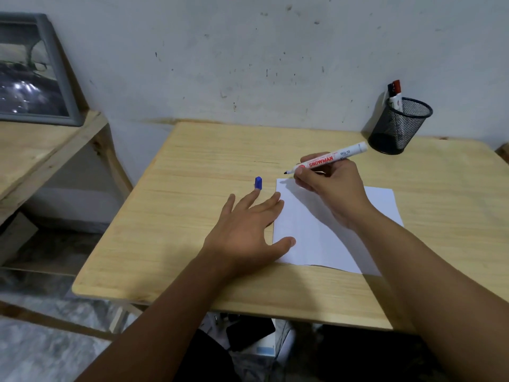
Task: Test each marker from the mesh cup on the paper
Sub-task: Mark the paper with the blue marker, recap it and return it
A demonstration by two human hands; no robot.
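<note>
Wooden table (192, 166) fills centre frame, light grain, set against a scuffed pale wall (248, 51). White paper (330, 238) lies right of centre on it, looks blank where visible. Right hand (327, 188) over the paper's upper edge, fingers curled round an uncapped marker (330, 160), white barrel with red "SNOWMAN" label. Marker tilted, dark tip pointing left, just past the paper's upper left corner; can't tell if tip touches the table. Left hand (245, 232) flat, fingers spread and straight, grasping nothing; thumb and index fingertip rest on the paper's left edge, the rest on the table. Blue cap (258, 183) stands on the table just beyond the left middle fingertip, touching or nearly, unclear. Black mesh cup (399, 128) upper right at the table's back edge, near the wall, well apart from the paper. Two markers inside it: red-capped marker (396, 96) sticking up, a black-capped one (390, 88) behind it, mostly hidden. Upper left: grey-framed picture (33, 70) leaning on a wooden shelf (41, 150).
</note>
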